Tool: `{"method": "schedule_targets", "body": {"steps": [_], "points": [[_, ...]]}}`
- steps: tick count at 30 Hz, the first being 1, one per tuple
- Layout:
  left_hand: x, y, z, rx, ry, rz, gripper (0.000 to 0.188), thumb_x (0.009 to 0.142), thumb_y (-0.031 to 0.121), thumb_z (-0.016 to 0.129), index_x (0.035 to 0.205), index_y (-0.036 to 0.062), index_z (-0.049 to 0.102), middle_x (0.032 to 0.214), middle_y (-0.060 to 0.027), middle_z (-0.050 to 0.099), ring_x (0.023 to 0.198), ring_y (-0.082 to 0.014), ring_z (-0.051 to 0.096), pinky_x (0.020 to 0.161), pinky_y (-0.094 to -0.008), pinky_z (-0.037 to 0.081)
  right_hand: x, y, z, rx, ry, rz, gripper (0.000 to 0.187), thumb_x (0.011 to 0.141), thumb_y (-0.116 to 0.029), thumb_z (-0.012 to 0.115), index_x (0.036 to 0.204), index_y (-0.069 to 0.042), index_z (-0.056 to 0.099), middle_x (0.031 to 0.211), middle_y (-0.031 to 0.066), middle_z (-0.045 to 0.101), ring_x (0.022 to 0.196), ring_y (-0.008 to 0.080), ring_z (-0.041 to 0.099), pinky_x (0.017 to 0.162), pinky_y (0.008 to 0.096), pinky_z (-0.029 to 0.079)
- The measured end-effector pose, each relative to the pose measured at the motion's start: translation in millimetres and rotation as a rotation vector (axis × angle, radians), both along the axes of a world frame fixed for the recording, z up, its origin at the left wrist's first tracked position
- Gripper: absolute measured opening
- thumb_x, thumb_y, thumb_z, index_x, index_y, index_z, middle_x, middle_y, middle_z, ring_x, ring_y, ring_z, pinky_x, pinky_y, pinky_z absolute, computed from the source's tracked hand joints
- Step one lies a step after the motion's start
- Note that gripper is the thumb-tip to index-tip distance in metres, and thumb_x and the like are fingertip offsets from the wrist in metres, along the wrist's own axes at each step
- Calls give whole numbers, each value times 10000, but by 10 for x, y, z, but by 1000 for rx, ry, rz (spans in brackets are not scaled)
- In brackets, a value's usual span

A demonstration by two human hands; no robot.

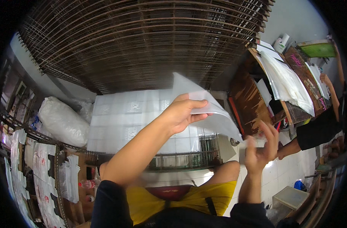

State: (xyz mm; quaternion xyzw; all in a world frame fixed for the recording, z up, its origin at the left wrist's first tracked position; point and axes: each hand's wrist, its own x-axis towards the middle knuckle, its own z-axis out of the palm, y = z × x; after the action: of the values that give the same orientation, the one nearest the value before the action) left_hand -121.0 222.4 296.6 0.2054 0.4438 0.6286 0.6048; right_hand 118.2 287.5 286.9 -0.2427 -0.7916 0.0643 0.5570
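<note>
My left hand is closed on a thin, translucent plastic sheet, thumb on top and fingers beneath. The sheet bends over the hand and its lower right corner reaches toward my right hand. That hand is slightly blurred, with its fingers apart and nothing visible in them; whether it touches the corner is hard to tell. Below the sheet, rows of similar whitish plastic pieces with printed marks lie on a wire rack in front of me.
Stacked rusty wire racks hang tilted beyond the rows. To the left sit a plastic-wrapped bundle and a bottle. At the right, a wooden cabinet carries a pile of plastic sheets; another person's arm is beside it.
</note>
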Motion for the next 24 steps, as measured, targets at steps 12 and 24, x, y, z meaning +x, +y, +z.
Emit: {"method": "schedule_targets", "body": {"steps": [12, 24], "points": [[119, -914, -54, -206, 4, 281, 350, 819, 59, 595, 1148, 19, 482, 1002, -71, 565, 823, -133, 591, 579, -204, 489, 109, -479, -1479, -2250, 650, 1070, 970, 698, -857, 243, 1152, -48, 529, 1042, 178, 618, 869, 296, 627, 630, 411, 521], [-505, -91, -947, -222, -107, 192, 257, 824, 39, 540, 1069, -17, 487, 933, -93, 541, 776, -114, 574, 566, -136, 498, -433, 1317, -1226, -1802, 319, 591, 183, 827, -106, 532, 1007, -75, 546, 810, -9, 552, 668, 96, 533, 533, 250, 446]]}}
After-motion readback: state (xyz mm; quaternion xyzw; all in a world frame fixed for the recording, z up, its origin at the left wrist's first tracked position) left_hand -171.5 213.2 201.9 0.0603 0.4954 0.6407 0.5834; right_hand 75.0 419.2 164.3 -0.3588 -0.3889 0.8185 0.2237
